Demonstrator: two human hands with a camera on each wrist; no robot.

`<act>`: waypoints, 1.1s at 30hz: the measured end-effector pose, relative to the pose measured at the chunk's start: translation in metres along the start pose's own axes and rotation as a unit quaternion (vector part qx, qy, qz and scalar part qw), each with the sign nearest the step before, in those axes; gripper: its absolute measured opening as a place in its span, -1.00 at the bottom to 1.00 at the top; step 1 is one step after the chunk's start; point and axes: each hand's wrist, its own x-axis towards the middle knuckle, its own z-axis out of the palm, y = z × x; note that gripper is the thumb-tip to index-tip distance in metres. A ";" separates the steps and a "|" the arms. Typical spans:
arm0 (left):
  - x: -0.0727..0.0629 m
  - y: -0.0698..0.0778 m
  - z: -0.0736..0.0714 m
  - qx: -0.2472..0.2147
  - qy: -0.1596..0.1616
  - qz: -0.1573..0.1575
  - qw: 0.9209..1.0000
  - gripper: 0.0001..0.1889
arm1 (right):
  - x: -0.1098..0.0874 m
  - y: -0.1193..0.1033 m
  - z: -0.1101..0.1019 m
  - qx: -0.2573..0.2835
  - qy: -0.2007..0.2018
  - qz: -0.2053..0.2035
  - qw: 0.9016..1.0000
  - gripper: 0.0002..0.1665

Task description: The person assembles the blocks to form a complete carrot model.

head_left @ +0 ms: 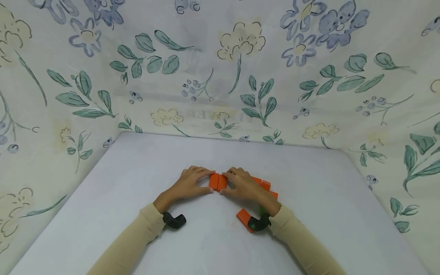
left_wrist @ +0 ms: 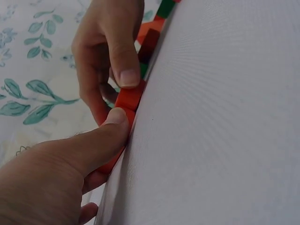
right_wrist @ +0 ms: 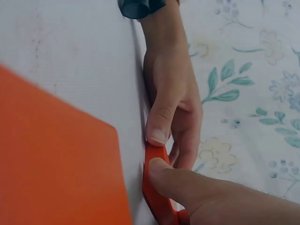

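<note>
Two orange-red blocks lie side by side on the white table, long sides together. My left hand grips the left block between thumb and fingers at its near and far ends. The right block is pinched the same way by my right hand. In the left wrist view, the left thumb presses one block's end while the other hand's thumb is on its neighbour. The right wrist view shows both thumbs on the near ends of the orange-red pair.
Several more orange blocks lie behind and beside the right hand, with a green piece partly hidden under that wrist. A single orange block lies nearer, by the right wrist camera. Floral cloth hangs around the white table.
</note>
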 end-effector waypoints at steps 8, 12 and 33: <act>0.000 -0.003 -0.001 0.003 0.002 0.002 1.000 -0.28 | 0.003 0.002 0.001 -0.014 0.004 0.005 1.000 -0.19; 0.001 -0.003 -0.002 -0.001 0.003 -0.003 1.000 -0.28 | 0.005 0.004 0.001 -0.016 0.015 0.001 1.000 -0.19; 0.002 -0.006 0.003 0.001 -0.007 0.005 1.000 -0.24 | 0.002 0.006 0.003 0.004 0.003 0.009 1.000 -0.16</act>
